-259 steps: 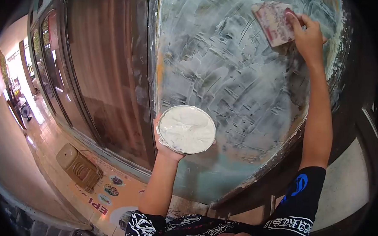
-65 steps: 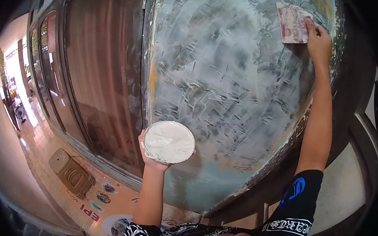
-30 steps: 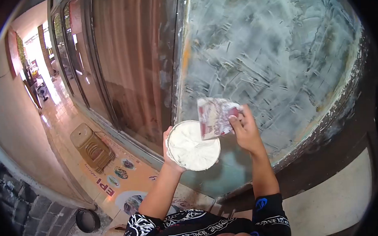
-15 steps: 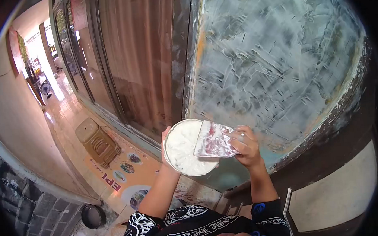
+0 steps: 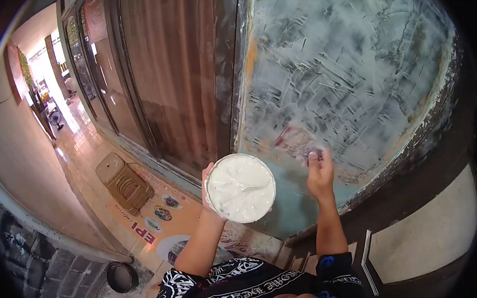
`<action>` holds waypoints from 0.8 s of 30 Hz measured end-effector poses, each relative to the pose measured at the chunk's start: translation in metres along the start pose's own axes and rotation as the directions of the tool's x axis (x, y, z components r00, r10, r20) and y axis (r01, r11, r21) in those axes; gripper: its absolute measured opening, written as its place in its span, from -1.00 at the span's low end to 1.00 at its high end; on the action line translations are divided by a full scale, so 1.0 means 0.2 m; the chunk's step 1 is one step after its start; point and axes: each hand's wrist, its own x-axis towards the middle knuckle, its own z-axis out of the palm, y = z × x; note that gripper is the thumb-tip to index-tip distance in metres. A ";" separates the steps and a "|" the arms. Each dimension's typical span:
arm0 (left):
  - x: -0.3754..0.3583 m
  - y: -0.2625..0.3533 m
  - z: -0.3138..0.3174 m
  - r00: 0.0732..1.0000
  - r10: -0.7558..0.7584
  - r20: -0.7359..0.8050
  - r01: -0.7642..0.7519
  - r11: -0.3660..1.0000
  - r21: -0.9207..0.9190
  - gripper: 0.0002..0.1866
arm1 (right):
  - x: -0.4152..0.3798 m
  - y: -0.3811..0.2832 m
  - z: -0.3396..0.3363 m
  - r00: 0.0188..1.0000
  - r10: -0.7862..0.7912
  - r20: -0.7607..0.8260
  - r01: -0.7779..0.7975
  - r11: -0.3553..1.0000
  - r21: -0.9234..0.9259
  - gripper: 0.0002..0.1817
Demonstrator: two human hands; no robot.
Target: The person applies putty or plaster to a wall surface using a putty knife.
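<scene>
A round tub of white putty (image 5: 240,188) is held up in front of my chest, its surface streaked and grooved. My left hand (image 5: 207,184) grips it from the left side, most of the fingers hidden behind and under it. In my right hand (image 5: 320,171) is a flat putty scraper (image 5: 296,141), smeared with white and reddish marks, pinched between thumb and fingers. The scraper's blade overlaps the lower part of the wall (image 5: 342,79), which carries patchy white putty strokes over grey-green.
Left of the wall stands a dark-framed window (image 5: 175,71) with a brown curtain. A brown plastic stool (image 5: 122,182) sits on an orange printed banner (image 5: 145,221). A black bucket (image 5: 121,277) stands by the grey block wall (image 5: 56,282). Pale panel (image 5: 421,236) at lower right.
My right hand has lifted the scraper off the putty tub and carried it right and up to the wall. The tub in my left hand stays nearly in place.
</scene>
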 end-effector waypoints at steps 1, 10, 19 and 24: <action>-0.01 0.00 0.02 0.999 -0.018 0.040 0.018 1.000 0.007 -0.17 | 0.00 -0.05 0.00 0.968 0.243 0.056 -0.243 0.867 0.434 -0.78; 0.01 -0.07 0.02 0.967 -0.034 0.254 0.057 0.995 -0.085 -0.30 | 0.09 -0.02 0.18 0.677 0.369 0.636 -0.699 0.592 0.401 -0.63; -0.02 -0.13 -0.03 0.984 -0.044 0.174 0.062 0.993 -0.098 -0.30 | 0.12 0.09 0.33 0.666 0.518 0.537 -0.745 0.509 0.432 -0.70; -0.02 -0.19 -0.06 0.969 -0.112 0.220 0.153 0.972 -0.179 -0.30 | 0.13 0.34 0.41 0.629 0.568 0.531 -0.778 0.449 0.440 -0.75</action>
